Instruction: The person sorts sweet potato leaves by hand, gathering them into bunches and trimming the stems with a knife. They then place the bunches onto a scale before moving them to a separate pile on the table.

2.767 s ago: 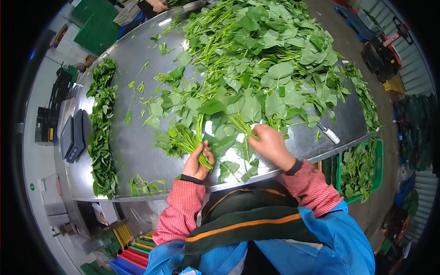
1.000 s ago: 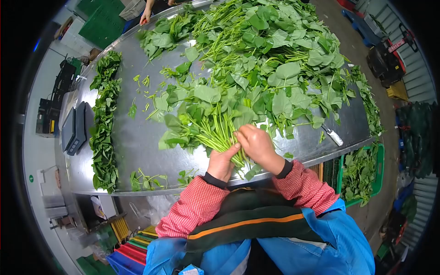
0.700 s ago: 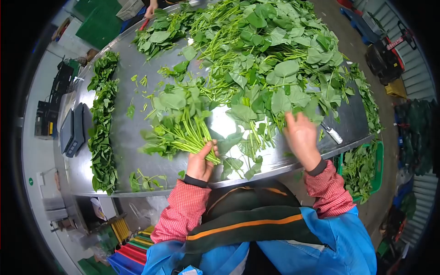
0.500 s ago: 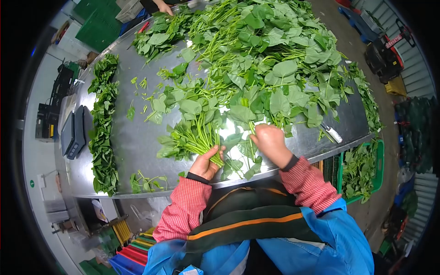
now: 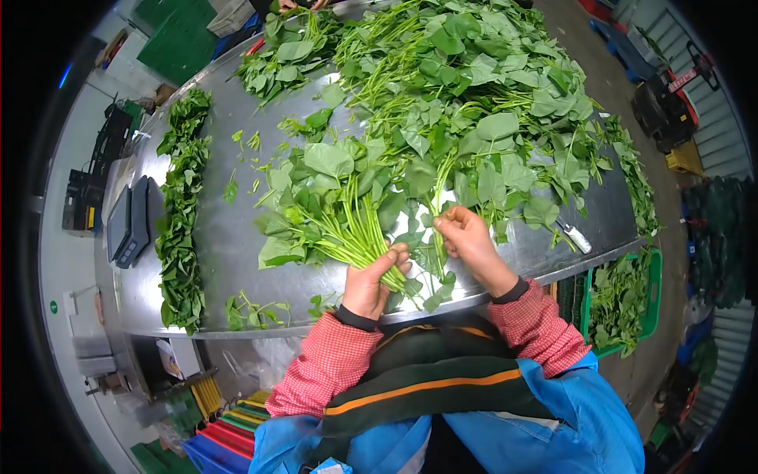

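A bunch of sweet potato greens [image 5: 351,225] is in my left hand [image 5: 369,286]; its fingers are wrapped round the lower stems, with the leaves fanning up and to the left. Just to the right, my right hand [image 5: 474,245] pinches a stem of greens [image 5: 442,180] between thumb and fingers. That stem's upper end runs into the big pile of loose greens [image 5: 489,103] beyond both hands. Under the hands lies the metal table [image 5: 225,265], with a few loose leaves [image 5: 433,261] between them near the front edge.
A row of greens [image 5: 180,245] lines the table's left side, beside a scale [image 5: 130,225]. A white-handled knife [image 5: 578,238] lies right of my right hand. Below the right edge stands a green crate [image 5: 654,292] of greens. Another person's hand [image 5: 298,4] shows at the far edge.
My left hand has moved slightly right with the bunch, whose stems now spread more toward the right hand. The right hand has shifted a little and its pinch shows more clearly.
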Available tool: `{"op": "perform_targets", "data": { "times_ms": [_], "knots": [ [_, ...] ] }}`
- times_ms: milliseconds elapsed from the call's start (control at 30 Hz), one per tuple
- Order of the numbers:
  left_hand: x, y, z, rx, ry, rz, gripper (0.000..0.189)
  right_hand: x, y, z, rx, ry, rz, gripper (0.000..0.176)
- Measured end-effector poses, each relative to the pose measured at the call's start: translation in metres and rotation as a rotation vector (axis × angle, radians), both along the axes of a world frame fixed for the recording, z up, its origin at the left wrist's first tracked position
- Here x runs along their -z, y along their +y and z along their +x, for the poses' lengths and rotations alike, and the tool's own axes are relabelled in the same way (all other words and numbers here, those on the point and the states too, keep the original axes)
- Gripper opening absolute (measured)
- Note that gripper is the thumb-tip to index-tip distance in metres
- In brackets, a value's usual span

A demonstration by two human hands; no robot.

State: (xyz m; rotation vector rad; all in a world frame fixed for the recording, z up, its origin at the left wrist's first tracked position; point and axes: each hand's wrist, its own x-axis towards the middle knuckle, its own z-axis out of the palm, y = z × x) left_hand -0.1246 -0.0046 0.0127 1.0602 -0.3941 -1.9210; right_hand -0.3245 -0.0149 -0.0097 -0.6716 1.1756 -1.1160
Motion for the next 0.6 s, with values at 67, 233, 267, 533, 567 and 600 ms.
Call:
{"op": "perform_targets", "data": {
  "times_ms": [67, 233, 267, 533, 567, 600],
  "knots": [
    [0.0, 0.002, -0.008, 0.017, -0.024, -0.025, 0.022, 0.004, 0.002, 0.01, -0.001, 0.134, -0.091, 0.019],
    [0.02, 0.009, -0.019, 0.113, -0.098, -0.159, 0.028, -0.012, 0.011, 0.04, -0.079, 0.427, -0.119, 0.02],
    [0.019, 0.009, -0.018, 0.112, -0.081, -0.12, 0.032, -0.013, 0.013, 0.041, -0.079, 0.381, -0.106, 0.019],
    [0.028, 0.003, -0.002, -0.031, -0.007, 0.025, 0.018, -0.014, 0.031, 0.034, -0.038, 0.53, -0.288, 0.018],
    [0.027, 0.003, 0.0, -0.019, -0.004, 0.021, 0.019, -0.013, 0.034, 0.033, 0.015, 0.46, -0.264, 0.019],
    [0.027, 0.004, 0.001, -0.007, -0.001, 0.018, 0.019, -0.007, 0.03, 0.029, 0.049, 0.352, -0.194, 0.02]
  ]
}}
